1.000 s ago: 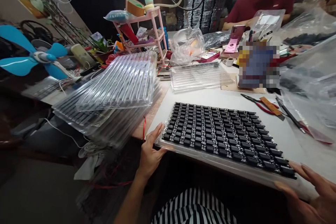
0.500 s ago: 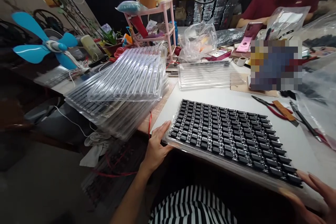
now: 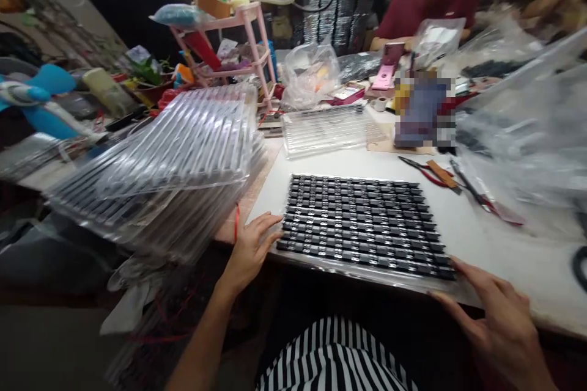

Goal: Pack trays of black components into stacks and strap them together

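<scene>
A clear plastic tray (image 3: pixel 339 270) lies near the front edge of the white work surface, filled with rows of small black electronic components (image 3: pixel 362 226) with pale metallic contacts. At the tray's left edge, my left hand (image 3: pixel 250 250) holds the side with curved fingers and thumb. My right hand (image 3: pixel 498 305) grips the front right corner, its fingers along the right side and its thumb at the front edge. The undersides of the tray and of the fingertips are hidden.
To the left rises a stack of clear ridged trays (image 3: pixel 183 140). Another clear tray (image 3: pixel 328 131) lies behind the filled one. Pliers (image 3: pixel 428 172) and a craft knife (image 3: pixel 470 186) lie right, beside plastic bags (image 3: pixel 527 146). Across the table sits a person (image 3: pixel 413 9) in dark red.
The filled tray has levelled out on the white surface, its right end having swung away from me. My right hand has come further into view, still at the corner. The camera has turned right.
</scene>
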Motion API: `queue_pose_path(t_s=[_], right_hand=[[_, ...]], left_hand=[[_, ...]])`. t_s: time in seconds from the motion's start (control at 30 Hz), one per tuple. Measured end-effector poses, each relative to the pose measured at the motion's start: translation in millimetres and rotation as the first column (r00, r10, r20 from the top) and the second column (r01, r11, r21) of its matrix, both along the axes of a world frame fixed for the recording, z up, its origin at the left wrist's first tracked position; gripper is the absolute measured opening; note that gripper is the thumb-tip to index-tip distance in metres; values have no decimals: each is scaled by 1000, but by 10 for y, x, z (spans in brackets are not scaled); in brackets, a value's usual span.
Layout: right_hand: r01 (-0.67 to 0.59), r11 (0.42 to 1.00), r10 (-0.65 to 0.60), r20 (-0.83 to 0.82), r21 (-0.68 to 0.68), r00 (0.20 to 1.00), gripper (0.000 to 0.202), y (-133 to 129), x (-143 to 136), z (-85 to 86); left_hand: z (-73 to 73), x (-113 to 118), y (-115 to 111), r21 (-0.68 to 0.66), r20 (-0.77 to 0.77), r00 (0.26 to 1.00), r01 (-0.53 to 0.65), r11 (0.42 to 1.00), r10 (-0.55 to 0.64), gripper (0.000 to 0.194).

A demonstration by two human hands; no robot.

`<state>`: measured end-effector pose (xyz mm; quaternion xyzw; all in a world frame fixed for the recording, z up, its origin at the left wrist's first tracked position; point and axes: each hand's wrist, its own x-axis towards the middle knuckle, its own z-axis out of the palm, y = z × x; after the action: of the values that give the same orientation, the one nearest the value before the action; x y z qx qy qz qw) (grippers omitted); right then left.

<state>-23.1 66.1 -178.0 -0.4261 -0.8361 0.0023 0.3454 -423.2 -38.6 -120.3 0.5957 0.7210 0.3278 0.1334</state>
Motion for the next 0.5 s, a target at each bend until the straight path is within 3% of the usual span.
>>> queue_pose_path(t_s=[0.1,0.17,0.27,0.37,0.43,0.5], right_hand=[[-88,992,86,-21,-92,996,53,-3,37,114],[-80,983,67,-80,-166,995,50,7,78,179],[40,980,-76,-181,-197,980,36,68,177,264],[211,963,-245,-224,-165,943,23,160,336,338],[281,947,-310,-208,-158,928,21,242,439,375],[273,949,-296,-151,-154,943,22,363,486,410]], left_hand=[[-18,-25,215,85,-119,992,61,995,-50,30],[-59,-81,343,115,-217,970,135,984,-108,31],[-134,-243,500,123,-280,936,257,958,-215,31],[-173,-410,569,77,-300,914,308,948,-272,26],[-172,-485,554,35,-273,922,294,955,-274,25],[-158,-513,506,11,-188,958,224,974,-218,28]])
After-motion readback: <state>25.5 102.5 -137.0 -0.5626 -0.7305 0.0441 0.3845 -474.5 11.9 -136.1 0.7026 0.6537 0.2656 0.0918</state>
